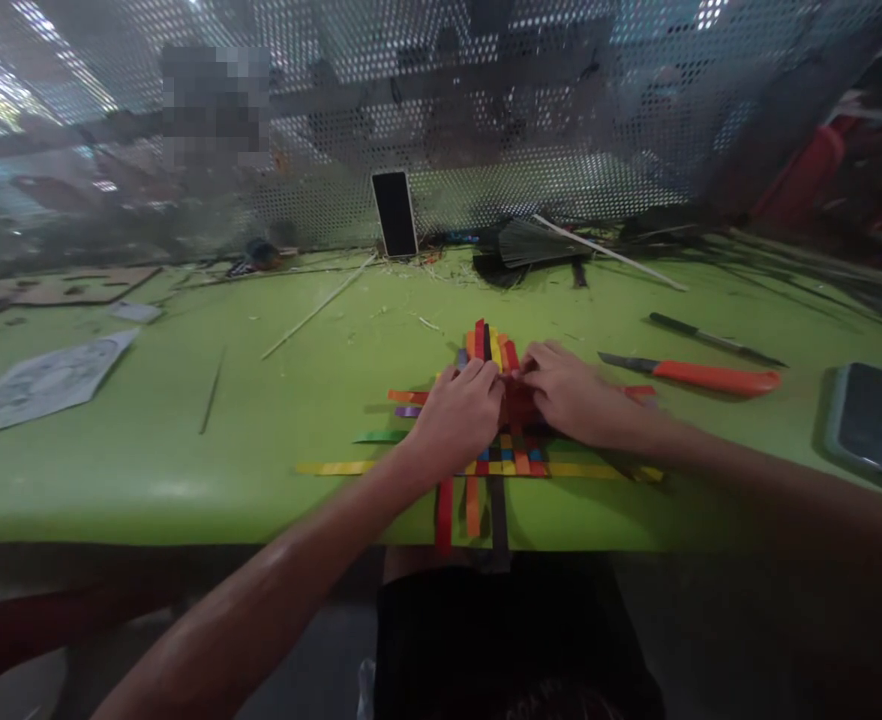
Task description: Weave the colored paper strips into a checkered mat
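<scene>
A small woven piece of flat coloured strips [506, 455] lies near the table's front edge, in red, orange, yellow, blue, black and green. Loose strip ends stick out on all sides, among them a yellow strip [336, 468] at the left and a dark strip [499, 515] hanging over the edge. My left hand [460, 415] rests on the weave's left part, fingers curled and pinching at its upper middle. Just opposite, my right hand [572, 392] pinches there too, thumb and fingertips close to the left ones. Both hands cover much of the weave.
Right of my hands lie an orange-handled knife [718, 376], a dark slim tool [715, 340] and a phone [876, 425]. A second phone [394, 213] leans upright against the perforated screen [321, 190]. A printed sheet [51, 380] lies left; dark strips [538, 245] lie behind.
</scene>
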